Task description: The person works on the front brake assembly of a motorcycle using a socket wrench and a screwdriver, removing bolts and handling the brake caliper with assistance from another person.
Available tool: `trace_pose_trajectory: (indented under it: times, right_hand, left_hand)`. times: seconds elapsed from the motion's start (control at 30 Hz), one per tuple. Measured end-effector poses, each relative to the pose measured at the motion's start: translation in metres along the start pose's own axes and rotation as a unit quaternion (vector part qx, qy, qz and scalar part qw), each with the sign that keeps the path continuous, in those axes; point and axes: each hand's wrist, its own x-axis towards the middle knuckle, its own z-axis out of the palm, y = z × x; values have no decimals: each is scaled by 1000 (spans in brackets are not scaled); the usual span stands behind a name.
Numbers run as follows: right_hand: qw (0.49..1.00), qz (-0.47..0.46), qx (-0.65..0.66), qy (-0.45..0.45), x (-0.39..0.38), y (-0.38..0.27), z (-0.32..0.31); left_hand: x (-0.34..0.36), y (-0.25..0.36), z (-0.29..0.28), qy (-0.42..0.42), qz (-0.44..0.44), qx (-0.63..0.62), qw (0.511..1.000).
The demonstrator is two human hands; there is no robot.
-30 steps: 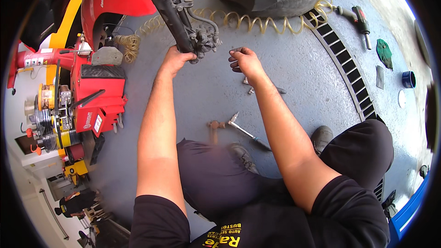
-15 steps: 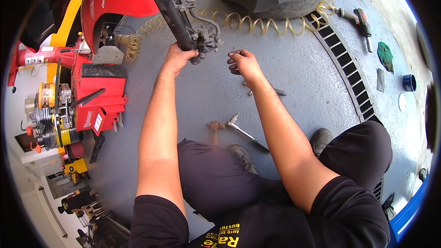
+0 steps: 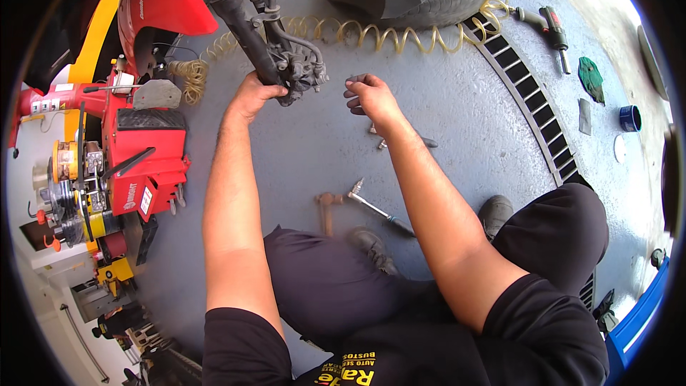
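Note:
A motorcycle's dark front fork leg (image 3: 246, 41) slants down from the upper left, with a red fender (image 3: 161, 0) beside it. My left hand (image 3: 251, 99) is wrapped round its lower end, the thumb lying across the front. On the right side of the leg sits a dirty brake caliper (image 3: 304, 68) with a hose running up from it. My right hand (image 3: 373, 104) is a short way right of the caliper, apart from it. Its thumb and forefinger are pinched and the other fingers curled; what they hold, if anything, is too small to make out.
On the floor lie a hammer (image 3: 328, 209), a ratchet (image 3: 379, 207) and a tool (image 3: 429, 142) partly behind my right forearm. A coiled air hose (image 3: 389, 37) runs past a tire (image 3: 457, 1) to an impact wrench (image 3: 554, 32) beyond the drain grating (image 3: 529, 86). A red machine (image 3: 150, 146) stands left.
The fork leg, caliper and my left hand have shifted left in the picture, and the surroundings have shifted a little left too. My right hand keeps its pinch, slightly further left.

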Motion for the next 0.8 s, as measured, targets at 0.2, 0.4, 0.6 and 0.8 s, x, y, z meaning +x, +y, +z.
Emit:
trace_pose_trajectory:
  times: [0.2, 0.4, 0.6, 0.8]
  right_hand:
    - [988, -143, -32, -38, 23, -2, 14]
    - [983, -139, -66, -97, 21, -7, 34]
    - [964, -207, -162, -27, 17, 0, 35]
    - [961, -225, -159, -9, 7, 0, 33]
  left_hand:
    - [6, 0, 9, -14, 17, -16, 1000]
    - [5, -7, 2, -17, 18, -25, 999]
    - [8, -11, 0, -15, 39, -63, 997]
    - [9, -8, -3, -54, 21, -81, 995]
